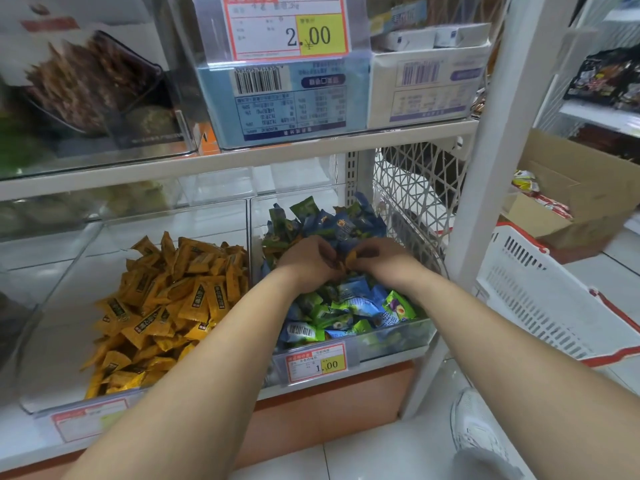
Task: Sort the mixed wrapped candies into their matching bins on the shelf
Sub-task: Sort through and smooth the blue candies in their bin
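Where orange-wrapped candies (349,262) sit pinched between the curled fingers of your left hand (308,261) and right hand (384,259), blue and green candies (349,313) fill the clear bin (391,341) beneath; yellow candies (166,296) heap in the left bin (52,323) on the white shelf (242,158), with a white basket (540,299) on the tiled floor (381,452) to the right.

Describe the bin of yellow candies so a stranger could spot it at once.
On the lower level of the white shelf stand two clear bins side by side. It is the left bin, piled with yellow candies only; the right bin holds blue and green ones.
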Motion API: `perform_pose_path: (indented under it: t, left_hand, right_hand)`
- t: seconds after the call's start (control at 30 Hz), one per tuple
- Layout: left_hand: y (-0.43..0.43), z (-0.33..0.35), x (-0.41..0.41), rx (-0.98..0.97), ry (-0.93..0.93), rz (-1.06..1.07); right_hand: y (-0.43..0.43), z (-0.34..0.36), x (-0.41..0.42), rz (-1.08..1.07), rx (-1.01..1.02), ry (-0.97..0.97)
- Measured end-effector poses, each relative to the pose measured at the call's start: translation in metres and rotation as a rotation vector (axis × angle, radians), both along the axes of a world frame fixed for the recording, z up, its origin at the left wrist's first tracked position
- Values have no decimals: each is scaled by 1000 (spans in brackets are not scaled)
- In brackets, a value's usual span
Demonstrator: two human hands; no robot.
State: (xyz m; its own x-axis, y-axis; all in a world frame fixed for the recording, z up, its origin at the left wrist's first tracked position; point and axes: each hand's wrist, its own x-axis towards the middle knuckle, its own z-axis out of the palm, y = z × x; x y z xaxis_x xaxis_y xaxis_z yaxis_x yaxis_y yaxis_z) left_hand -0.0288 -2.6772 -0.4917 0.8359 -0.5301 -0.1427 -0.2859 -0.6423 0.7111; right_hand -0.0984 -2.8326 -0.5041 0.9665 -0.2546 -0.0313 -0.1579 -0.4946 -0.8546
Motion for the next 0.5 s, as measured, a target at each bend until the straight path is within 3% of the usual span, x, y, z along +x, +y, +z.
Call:
perform_pose_path:
  t: [0.13, 0.33, 0.5]
  left_hand:
    - [2, 5, -1, -25, -25, -28]
    - [13, 32, -7, -107, -305, -58]
    - [28, 46, -12, -381, -121, -79]
  right_hand:
    - [-1, 4, -1, -60, 15, -64]
    - [3, 27, -11, -69, 41, -253]
    - [21, 49, -22, -101, 456, -330]
